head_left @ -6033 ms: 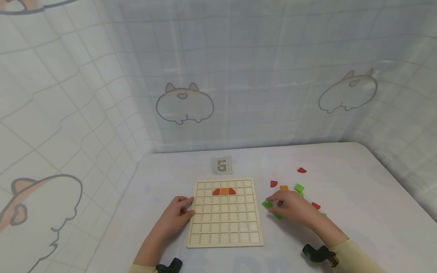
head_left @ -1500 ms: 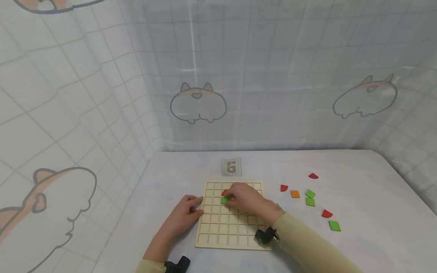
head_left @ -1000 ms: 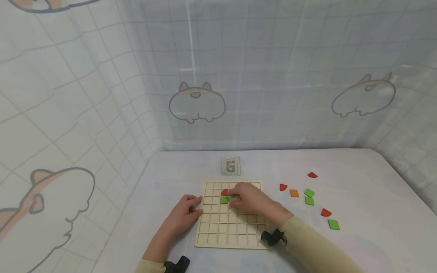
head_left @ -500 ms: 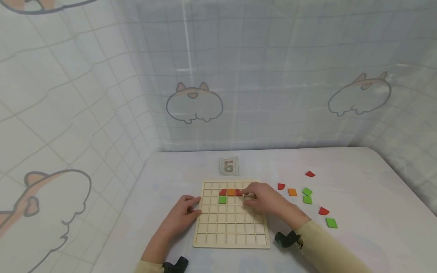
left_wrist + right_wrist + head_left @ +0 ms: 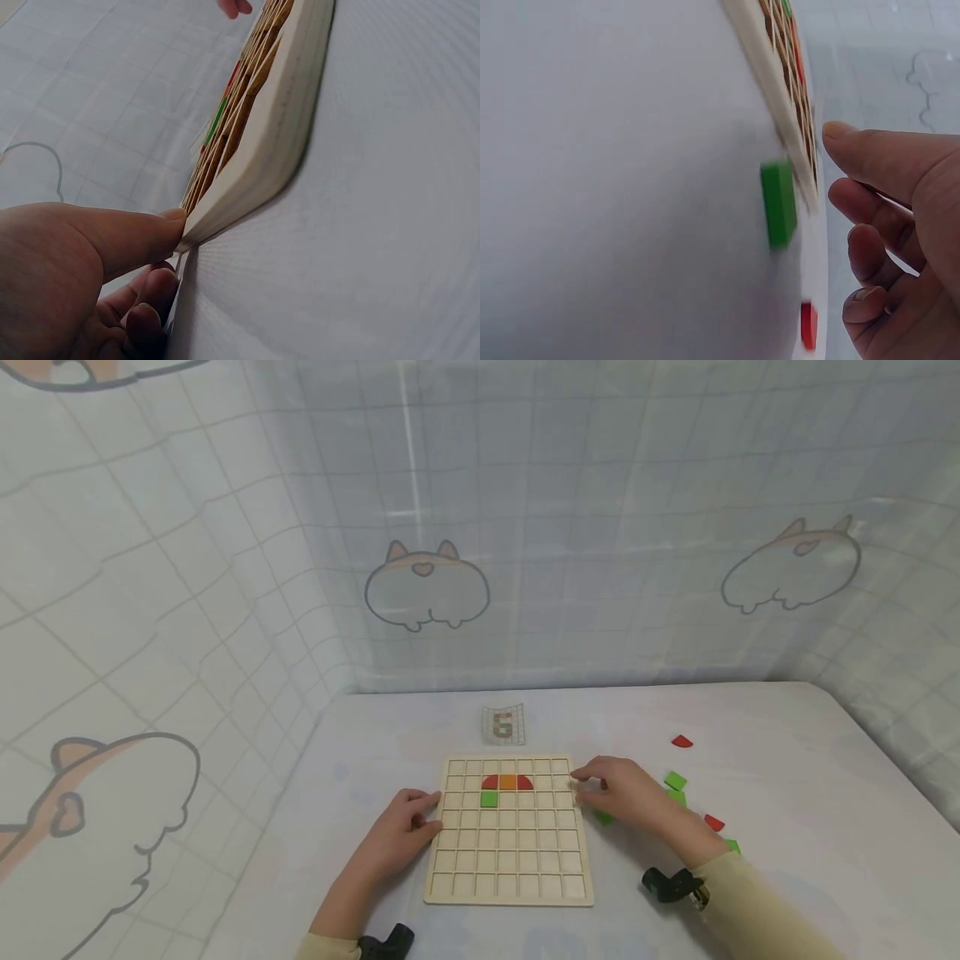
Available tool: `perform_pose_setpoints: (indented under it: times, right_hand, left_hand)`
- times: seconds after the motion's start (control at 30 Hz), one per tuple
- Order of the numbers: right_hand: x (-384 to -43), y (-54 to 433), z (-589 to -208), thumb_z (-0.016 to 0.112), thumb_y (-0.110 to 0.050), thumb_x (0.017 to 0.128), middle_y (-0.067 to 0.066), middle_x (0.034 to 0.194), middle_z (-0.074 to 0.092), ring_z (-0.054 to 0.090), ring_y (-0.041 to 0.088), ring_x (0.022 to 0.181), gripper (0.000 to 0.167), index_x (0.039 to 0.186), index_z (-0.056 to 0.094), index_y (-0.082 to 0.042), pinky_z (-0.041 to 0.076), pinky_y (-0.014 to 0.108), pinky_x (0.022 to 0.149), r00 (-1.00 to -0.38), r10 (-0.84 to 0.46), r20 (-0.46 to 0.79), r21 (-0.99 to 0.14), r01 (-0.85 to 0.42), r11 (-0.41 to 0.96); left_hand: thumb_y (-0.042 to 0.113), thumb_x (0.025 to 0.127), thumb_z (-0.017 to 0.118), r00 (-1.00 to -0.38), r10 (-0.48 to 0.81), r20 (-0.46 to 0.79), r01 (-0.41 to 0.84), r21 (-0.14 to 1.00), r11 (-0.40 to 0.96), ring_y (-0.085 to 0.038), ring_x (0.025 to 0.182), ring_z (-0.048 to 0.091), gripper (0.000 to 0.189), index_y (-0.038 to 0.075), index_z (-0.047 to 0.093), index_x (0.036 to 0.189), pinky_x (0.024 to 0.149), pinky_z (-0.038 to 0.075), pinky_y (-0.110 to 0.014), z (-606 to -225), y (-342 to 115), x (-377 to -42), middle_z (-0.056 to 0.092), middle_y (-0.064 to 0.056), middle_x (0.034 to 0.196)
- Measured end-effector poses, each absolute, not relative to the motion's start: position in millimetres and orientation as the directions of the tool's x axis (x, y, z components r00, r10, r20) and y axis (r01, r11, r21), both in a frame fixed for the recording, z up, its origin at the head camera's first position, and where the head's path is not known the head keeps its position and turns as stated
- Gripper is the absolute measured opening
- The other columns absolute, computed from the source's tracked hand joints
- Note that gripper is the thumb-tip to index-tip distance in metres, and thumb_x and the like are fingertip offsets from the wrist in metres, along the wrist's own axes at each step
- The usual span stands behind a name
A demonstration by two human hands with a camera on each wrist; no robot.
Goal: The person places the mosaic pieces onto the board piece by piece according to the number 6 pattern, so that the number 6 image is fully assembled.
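My left hand [image 5: 402, 828] touches the left edge of a wooden grid board [image 5: 507, 862] with thumb and index finger apart along it; the left wrist view shows the thumb [image 5: 142, 238] straight against the rim. On the board, an orange square [image 5: 507, 782] lies between two red quarter-round pieces, with a green square [image 5: 489, 799] below the left one. My right hand [image 5: 630, 795] hovers by the board's right edge, thumb and fingers parted and holding nothing. Near it lies a green tile [image 5: 778, 204]; a red piece [image 5: 808, 326] shows beyond. This hand hides the loose orange tile.
A small pattern card [image 5: 503, 725] lies behind the board. Loose pieces are scattered at right: a red quarter-round [image 5: 682, 741] farthest back, green squares [image 5: 676, 780], another red piece [image 5: 714, 822]. A patterned curtain [image 5: 570, 527] surrounds the white table.
The green square has gone into the cell below the left red piece. My right hand released it, brushed past the red and orange row, then withdrew rightward off the board. My left hand stays.
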State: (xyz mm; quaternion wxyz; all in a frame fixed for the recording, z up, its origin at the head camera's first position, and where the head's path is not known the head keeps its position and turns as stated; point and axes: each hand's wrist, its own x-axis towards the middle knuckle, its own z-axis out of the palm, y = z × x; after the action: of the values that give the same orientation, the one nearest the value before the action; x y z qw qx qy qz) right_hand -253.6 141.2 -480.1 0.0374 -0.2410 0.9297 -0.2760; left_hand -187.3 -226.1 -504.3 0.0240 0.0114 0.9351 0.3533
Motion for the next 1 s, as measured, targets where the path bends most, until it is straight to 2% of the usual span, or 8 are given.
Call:
perform_pose_setpoints:
  times: [0.23,0.47,0.6,0.8,1.0]
  right_hand:
    - [-254,172,-483,0.079,-0.022,0.086,-0.003,0.111,0.068,0.059,0.012,0.091,0.035,0.118,0.073,-0.011,0.05,0.035,0.08,-0.899,-0.427,0.095,-0.499,-0.414,0.761]
    - [-254,199,-483,0.08,-0.017,0.085,0.0,0.114,0.068,0.059,0.017,0.089,0.031,0.114,0.074,-0.012,0.051,0.037,0.078,-0.905,-0.406,0.129,-0.5,-0.413,0.761]
    - [-254,210,-482,0.08,-0.018,0.085,0.001,0.11,0.067,0.062,0.02,0.098,0.034,0.117,0.073,-0.01,0.051,0.044,0.085,-0.92,-0.374,0.121,-0.492,-0.383,0.782]
    - [-256,223,-485,0.08,-0.022,0.085,0.002,0.109,0.066,0.061,0.023,0.1,0.039,0.119,0.071,-0.006,0.05,0.046,0.086,-0.93,-0.356,0.092,-0.453,-0.358,0.816]
    - [-258,228,-487,0.079,-0.024,0.086,0.001,0.105,0.064,0.061,0.023,0.098,0.03,0.112,0.075,-0.009,0.051,0.045,0.085,-0.926,-0.37,0.071,-0.435,-0.362,0.824]
  left_hand:
    - [0.018,0.091,0.073,-0.999,0.041,-0.023,0.016,0.656,0.754,-0.014,0.088,0.049,0.052,0.009,0.058,0.139,0.074,0.042,-0.033,-504,-226,-187,0.051,-0.002,0.118]
    - [0.018,0.091,0.073,-0.999,0.039,-0.028,0.011,0.658,0.753,-0.014,0.088,0.048,0.052,0.01,0.058,0.14,0.073,0.042,-0.033,-504,-226,-187,0.05,-0.001,0.117]
    - [0.019,0.091,0.073,-0.999,0.044,-0.024,0.018,0.656,0.755,-0.013,0.088,0.048,0.052,0.01,0.058,0.139,0.074,0.042,-0.033,-505,-227,-187,0.051,-0.001,0.116]
    - [0.019,0.091,0.073,-0.998,0.054,-0.02,0.028,0.652,0.757,-0.013,0.088,0.049,0.052,0.009,0.058,0.14,0.074,0.042,-0.033,-505,-227,-187,0.051,-0.001,0.117]
    - [0.019,0.091,0.073,-0.998,0.051,-0.02,0.026,0.647,0.762,-0.014,0.088,0.048,0.052,0.009,0.057,0.14,0.073,0.042,-0.033,-505,-227,-187,0.051,-0.002,0.116]
